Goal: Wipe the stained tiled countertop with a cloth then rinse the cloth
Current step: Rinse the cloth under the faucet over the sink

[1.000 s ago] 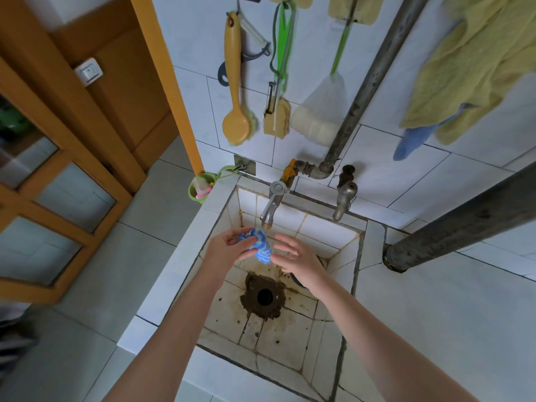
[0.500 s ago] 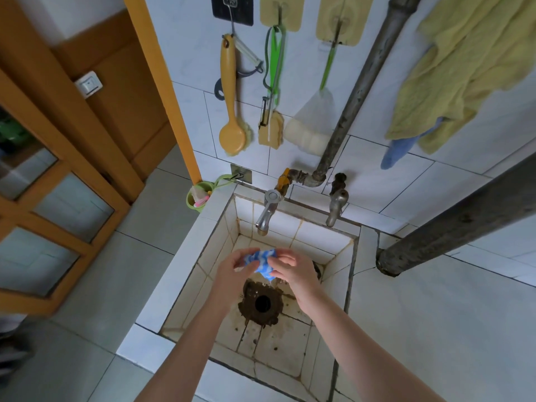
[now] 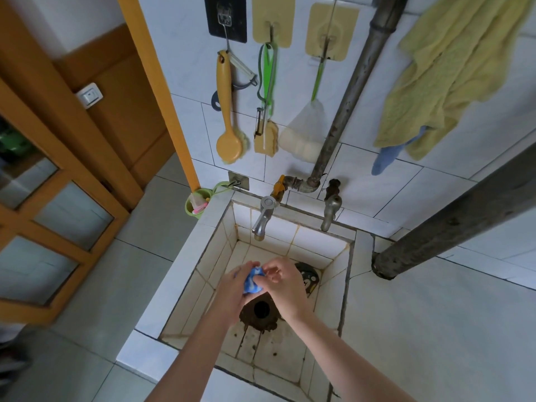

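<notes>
A small blue and white cloth is bunched up between both my hands, low inside the tiled sink and just above the dark drain hole. My left hand grips the cloth from the left with curled fingers. My right hand pinches it from the right. The left tap stands above and behind the hands; no water stream shows. The tiled countertop lies to the right of the sink.
A second tap and a pipe stand at the back wall. Brushes, a sponge and a yellow towel hang above. A thick dark pipe crosses over the countertop. A green cup hangs at the sink's left corner.
Both hands have moved down from under the left tap's spout to just over the drain, closing tighter round the cloth. The view has tilted up the wall.
</notes>
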The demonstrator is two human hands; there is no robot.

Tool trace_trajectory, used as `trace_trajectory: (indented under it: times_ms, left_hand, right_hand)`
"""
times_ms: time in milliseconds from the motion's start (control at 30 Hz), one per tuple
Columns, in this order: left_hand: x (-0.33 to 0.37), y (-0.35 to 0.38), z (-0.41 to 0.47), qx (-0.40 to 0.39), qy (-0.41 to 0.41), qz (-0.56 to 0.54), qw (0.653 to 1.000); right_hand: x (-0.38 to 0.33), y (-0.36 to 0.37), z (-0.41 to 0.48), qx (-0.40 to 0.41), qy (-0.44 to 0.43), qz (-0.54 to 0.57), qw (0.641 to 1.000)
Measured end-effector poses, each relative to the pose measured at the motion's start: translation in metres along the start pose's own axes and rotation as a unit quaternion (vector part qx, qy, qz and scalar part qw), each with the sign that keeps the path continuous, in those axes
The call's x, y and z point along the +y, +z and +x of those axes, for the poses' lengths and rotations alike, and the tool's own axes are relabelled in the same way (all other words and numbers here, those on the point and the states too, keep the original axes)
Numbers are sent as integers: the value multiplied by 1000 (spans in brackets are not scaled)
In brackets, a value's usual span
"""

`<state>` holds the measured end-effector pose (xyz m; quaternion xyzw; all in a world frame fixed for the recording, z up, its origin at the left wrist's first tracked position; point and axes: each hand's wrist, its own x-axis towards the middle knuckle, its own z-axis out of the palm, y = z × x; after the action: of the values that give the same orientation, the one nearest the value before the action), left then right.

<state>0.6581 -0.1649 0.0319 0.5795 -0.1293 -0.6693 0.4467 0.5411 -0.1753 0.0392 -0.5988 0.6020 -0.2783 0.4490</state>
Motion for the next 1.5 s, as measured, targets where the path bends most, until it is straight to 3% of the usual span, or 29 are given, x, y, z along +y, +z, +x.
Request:
trace_trajectory:
  times_ms: [100,200,267,367,567,867,1167,1500]
  left_hand:
    - [-2,3,-2,-3,17,65,998]
    - [-4,9,-1,-2,33,147,989]
    - [-6,10,3,19,55,205,977]
    - [-7,7,8,51,96,308,945]
    - [0,5,7,91,131,421,893]
    - [-1,5,6,77,141,425,891]
    - [-6,3,12,112,137,384,906]
    - [-2,2,10,76,143,326,931]
  right_hand:
    - [6,2,0,45,-71,-171,982]
    - [10,6,0,53,-72,-211,973]
    - [12,7,0,29,-43,-169,984]
    - [13,-1,2,-48,63,40,996]
    - [35,-30,3,-43,168,88,981]
    - [47,-27,3,-71,200,64,975]
    - [53,-23,0,-92,212,38,972]
    - [53,-28,-2,-86,234,40,968]
